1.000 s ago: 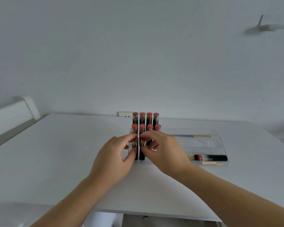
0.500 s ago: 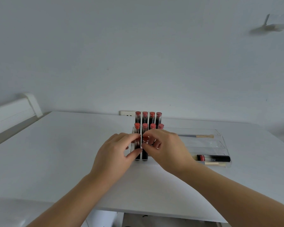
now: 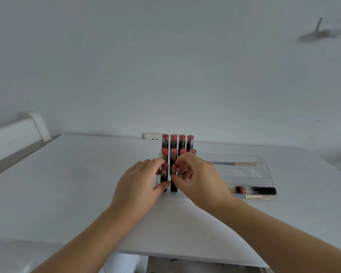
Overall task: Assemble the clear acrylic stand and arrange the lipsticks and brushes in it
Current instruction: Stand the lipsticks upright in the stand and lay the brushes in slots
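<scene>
A plain white desk [image 3: 67, 184] stands against a bare pale wall [image 3: 165, 66], with a socket plate [image 3: 152, 136] low at twelve o'clock. The clear acrylic stand [image 3: 264, 168] sits mid-desk, upright lipsticks [image 3: 178, 142] filling its left part. The left hand [image 3: 138, 186] pinches one front lipstick [image 3: 164, 174], the right hand [image 3: 201, 180] its neighbour [image 3: 174, 176]; at three o'clock a brush [image 3: 234, 164] lies in a tray.

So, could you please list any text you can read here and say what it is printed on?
None can be read.
Lying lipstick in the clear tray: white lettering along the barrel, too blurred.
Standing lipsticks in the back row: vertical lettering, too small.
Wall socket: no visible marking.
</scene>
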Demonstrator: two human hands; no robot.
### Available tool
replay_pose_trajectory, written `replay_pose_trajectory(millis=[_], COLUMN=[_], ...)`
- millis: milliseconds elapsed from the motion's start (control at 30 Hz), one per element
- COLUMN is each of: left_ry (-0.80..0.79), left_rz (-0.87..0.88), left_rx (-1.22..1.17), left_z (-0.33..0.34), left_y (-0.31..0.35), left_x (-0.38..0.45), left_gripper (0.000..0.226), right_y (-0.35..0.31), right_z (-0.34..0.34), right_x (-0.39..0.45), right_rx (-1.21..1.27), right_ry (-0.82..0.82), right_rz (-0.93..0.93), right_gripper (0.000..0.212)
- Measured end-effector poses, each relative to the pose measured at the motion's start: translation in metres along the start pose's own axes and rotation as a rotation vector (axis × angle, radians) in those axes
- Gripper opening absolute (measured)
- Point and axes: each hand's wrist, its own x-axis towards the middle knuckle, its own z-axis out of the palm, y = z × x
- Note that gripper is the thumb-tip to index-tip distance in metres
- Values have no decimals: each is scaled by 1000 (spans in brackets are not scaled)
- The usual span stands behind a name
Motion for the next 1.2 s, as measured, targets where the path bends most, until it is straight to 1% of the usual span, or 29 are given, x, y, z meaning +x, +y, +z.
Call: replay_pose_trajectory(millis=[233,367,500,700,933,1133,1200], left_ry=[-14,-24,-42,-41,-45,-49,-49], left_rz=[-56,-67,-67,-71,-55,-58,-73], left_rx=[-47,-73,-82,-96,-100,-115,-131], left_z=[-1,1,0,2,5,6,7], left_y=[-2,-2,-3,-6,-7,-8,-8], left_x=[-3,-2,-1,-5,-7,-8,-9], left_gripper=[52,51,52,53,56,55,56], right_y=[2,3,1,0,1,6,9], right_z=[-2,0,4,4,3,-4,-12], right_x=[-2,-2,-3,-5,-6,-7,-9], right_rx=[-15,9,25,38,6,-15,-44], right_ry=[-20,3,6,17,13,-7,-10], right_rz=[-5,14,23,-3,-37,-57,-71], right_gripper=[23,26,37,31,37,46,44])
